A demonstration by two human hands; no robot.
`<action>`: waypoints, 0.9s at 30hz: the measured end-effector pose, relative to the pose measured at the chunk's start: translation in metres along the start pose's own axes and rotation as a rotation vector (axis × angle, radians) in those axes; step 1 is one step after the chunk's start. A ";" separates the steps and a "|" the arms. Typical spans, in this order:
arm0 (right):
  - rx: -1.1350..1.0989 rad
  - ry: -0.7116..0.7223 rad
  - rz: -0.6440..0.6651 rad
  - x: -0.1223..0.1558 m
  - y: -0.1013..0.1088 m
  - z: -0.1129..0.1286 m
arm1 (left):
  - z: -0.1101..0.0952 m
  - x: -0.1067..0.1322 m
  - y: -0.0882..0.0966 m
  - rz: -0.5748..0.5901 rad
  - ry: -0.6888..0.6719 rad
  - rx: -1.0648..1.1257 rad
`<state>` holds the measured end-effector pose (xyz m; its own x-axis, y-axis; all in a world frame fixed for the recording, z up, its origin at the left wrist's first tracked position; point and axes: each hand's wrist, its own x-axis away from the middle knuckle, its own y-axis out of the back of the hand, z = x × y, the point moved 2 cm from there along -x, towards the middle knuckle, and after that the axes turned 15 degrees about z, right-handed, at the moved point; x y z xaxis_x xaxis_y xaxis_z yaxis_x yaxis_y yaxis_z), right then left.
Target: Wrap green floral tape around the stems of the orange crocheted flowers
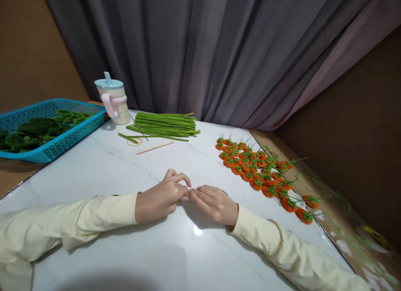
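Over the middle of the white tabletop (150, 245), my left hand (166, 195) and my right hand (216, 204) meet fingertip to fingertip. Both are closed in a pinch, the left forefinger bent above its thumb. What they grip is almost wholly hidden by the fingers; only small greenish bits show under the left hand and behind the right knuckles. Beyond the hands lies a thin wooden stick (155, 148). Further back is a bundle of green fuzzy stems (166, 125), with a tan rubber band (134, 142) beside it.
Many small orange fuzzy pumpkin-like pieces (256, 184) with green tops cover the right side. A blue basket (75, 138) of green fuzzy pieces stands at left, near a lidded cup (114, 101) with a pink handle. A grey curtain (200, 53) hangs behind the table.
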<state>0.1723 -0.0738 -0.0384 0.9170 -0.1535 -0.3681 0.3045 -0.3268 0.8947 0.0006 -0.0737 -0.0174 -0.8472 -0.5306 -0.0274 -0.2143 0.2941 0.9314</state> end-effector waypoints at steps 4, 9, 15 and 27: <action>-0.022 0.087 -0.029 0.001 -0.001 0.003 | 0.003 -0.003 0.011 0.289 0.096 0.291; -0.101 0.027 -0.022 0.001 -0.001 0.000 | -0.004 0.001 0.016 0.190 0.173 0.091; -0.412 -0.097 0.021 0.001 -0.001 -0.006 | -0.014 0.004 0.008 -0.092 0.031 -0.292; -0.490 -0.109 0.022 0.001 -0.004 -0.007 | -0.005 0.004 0.004 -0.093 -0.057 -0.210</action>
<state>0.1736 -0.0661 -0.0409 0.9004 -0.2607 -0.3483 0.3943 0.1505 0.9066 -0.0012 -0.0780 -0.0117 -0.8560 -0.4999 -0.1318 -0.1919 0.0705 0.9789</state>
